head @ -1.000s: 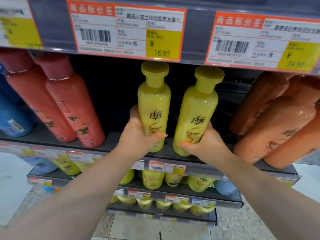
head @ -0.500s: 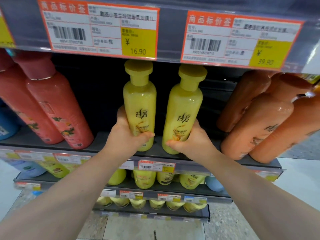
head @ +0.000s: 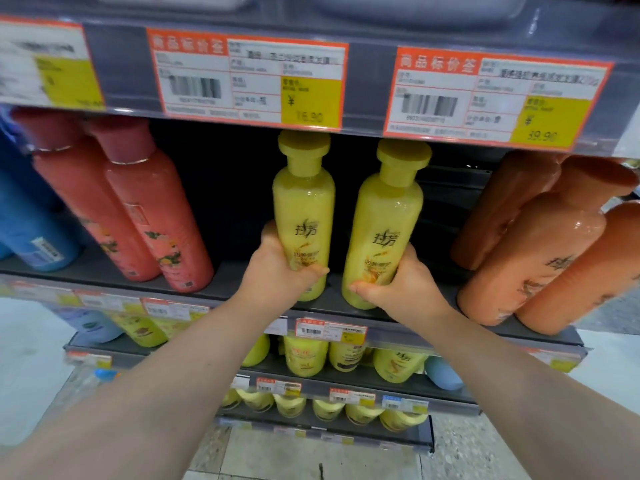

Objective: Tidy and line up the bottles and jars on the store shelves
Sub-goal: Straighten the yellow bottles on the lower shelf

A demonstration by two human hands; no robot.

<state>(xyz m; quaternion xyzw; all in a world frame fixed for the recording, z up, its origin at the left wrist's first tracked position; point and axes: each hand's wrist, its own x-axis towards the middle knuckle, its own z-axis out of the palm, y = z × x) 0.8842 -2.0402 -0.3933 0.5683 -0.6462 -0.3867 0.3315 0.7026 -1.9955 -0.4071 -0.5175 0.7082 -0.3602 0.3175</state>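
Two yellow bottles stand side by side on the dark shelf (head: 235,271). My left hand (head: 277,268) grips the left yellow bottle (head: 304,206) around its lower part. The right yellow bottle (head: 388,216) is held low down by my right hand (head: 398,289), thumb across its front. Both bottles are upright with labels facing me, a narrow gap between them.
Red bottles (head: 152,216) lean at the left, with a blue bottle (head: 27,226) beyond them. Orange bottles (head: 540,251) crowd the right end. Price tags (head: 249,77) line the shelf edge above. Lower shelves hold several yellow bottles (head: 304,355).
The view has shifted, so the shelf sits lower and further right in frame. Both hands keep their hold on the two yellow bottles, which stay upright on the shelf.
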